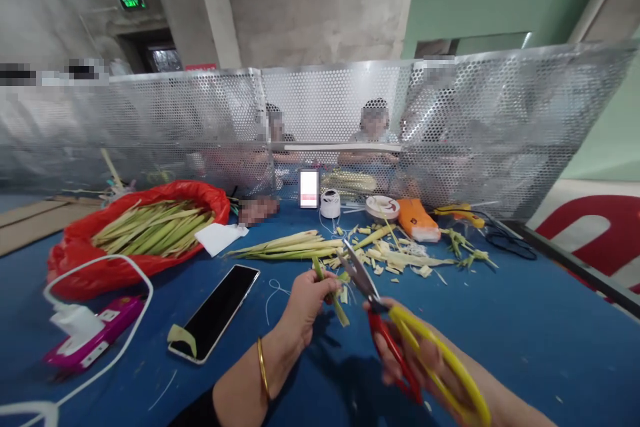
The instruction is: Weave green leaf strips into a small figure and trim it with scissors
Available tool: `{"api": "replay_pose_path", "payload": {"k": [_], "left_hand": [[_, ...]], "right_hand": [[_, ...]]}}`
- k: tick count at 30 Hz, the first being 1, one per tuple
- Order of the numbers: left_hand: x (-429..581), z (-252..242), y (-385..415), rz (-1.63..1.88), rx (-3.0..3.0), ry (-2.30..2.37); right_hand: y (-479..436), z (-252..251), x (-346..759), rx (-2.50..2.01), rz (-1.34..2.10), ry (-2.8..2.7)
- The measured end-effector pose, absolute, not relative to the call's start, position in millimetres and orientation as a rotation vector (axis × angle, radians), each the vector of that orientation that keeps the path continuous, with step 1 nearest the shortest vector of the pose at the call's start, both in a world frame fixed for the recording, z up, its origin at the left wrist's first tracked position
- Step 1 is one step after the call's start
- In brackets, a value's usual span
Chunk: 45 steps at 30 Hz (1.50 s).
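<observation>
My left hand [311, 300] is closed on a green leaf strip [340, 310], pinched between thumb and fingers, with one end hanging below. Scissors [373, 293] with one red and one yellow handle are in my right hand [425, 360]. Their blades are apart and point up and left, close to the leaf strip. Just beyond both hands lies a bundle of long leaf strips [285, 247], pale at the tips. Cut leaf scraps [395, 257] are scattered to its right.
At left, a red plastic bag [75, 240] holds many leaves. Nearer are a phone [215, 313] and a magenta power strip [95, 333] with a white cable. Thread spool [330, 205], bowl [383, 207] and orange tissue pack [417, 220] stand before a perforated metal screen [330, 100]; people sit behind it.
</observation>
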State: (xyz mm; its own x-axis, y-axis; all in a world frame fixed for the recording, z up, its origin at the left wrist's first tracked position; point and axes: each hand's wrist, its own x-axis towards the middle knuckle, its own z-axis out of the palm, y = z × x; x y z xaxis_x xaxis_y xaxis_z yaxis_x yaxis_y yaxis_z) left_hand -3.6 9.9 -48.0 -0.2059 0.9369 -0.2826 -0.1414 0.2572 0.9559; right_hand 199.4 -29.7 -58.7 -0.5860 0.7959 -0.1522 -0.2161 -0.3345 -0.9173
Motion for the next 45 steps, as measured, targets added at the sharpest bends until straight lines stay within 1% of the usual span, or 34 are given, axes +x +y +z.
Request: {"api": "replay_pose_path", "payload": {"k": [4, 9, 27, 33, 42, 45], "left_hand": [[-8, -53, 16, 1.283, 0.686, 1.415], [-6, -54, 17, 1.310, 0.578, 1.378], [1, -53, 11, 1.278, 0.621, 1.320], [1, -50, 10, 1.313, 0.622, 1.316], [9, -50, 3, 1.147, 0.727, 1.303], [10, -48, 0, 1.152, 0.718, 1.277]], "right_hand": [[-24, -78, 202, -0.863, 1.943, -1.532], [-28, -61, 204, -1.056, 1.907, -1.625], [-33, -43, 203, -1.218, 1.897, -1.595], [-31, -46, 205, -1.262, 1.904, -1.618], [-34, -36, 200, -1.326, 1.879, -1.541], [-33, -39, 199, -1.383, 1.862, -1.521]]}}
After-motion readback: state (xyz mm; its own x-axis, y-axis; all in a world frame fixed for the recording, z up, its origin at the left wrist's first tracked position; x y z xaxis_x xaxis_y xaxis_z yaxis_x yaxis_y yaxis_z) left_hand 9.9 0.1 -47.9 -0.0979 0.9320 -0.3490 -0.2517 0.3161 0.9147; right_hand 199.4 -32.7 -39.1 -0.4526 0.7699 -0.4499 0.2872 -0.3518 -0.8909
